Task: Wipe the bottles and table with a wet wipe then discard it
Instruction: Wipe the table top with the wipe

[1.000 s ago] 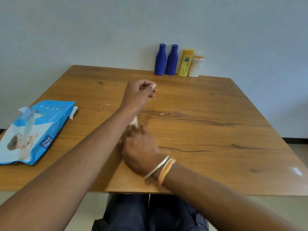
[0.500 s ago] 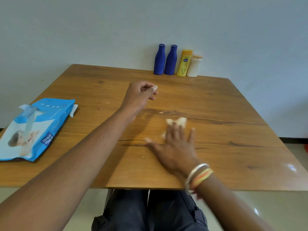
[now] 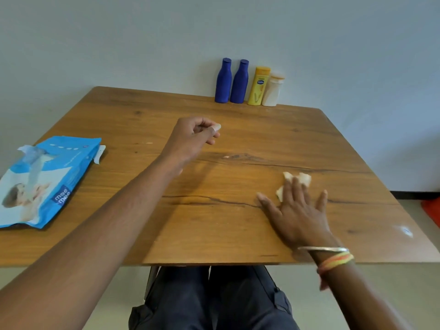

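Wet wipe [image 3: 305,178] is pressed on tabletop [image 3: 238,231] under right hand [image 3: 297,216], fingers [image 3: 297,188] straight; left hand [image 3: 191,136] is curled, empty; even overlapping strokes are advised.

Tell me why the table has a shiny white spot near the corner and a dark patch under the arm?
In the head view, the shiny spot is glare, probably a light bouncing off the table; also in the head view, the dark patch is the shadow of the left hand and arm, held above the wood.

Bottles [image 3: 247,84] line the far edge; wipes pack [image 3: 47,177] sits left.
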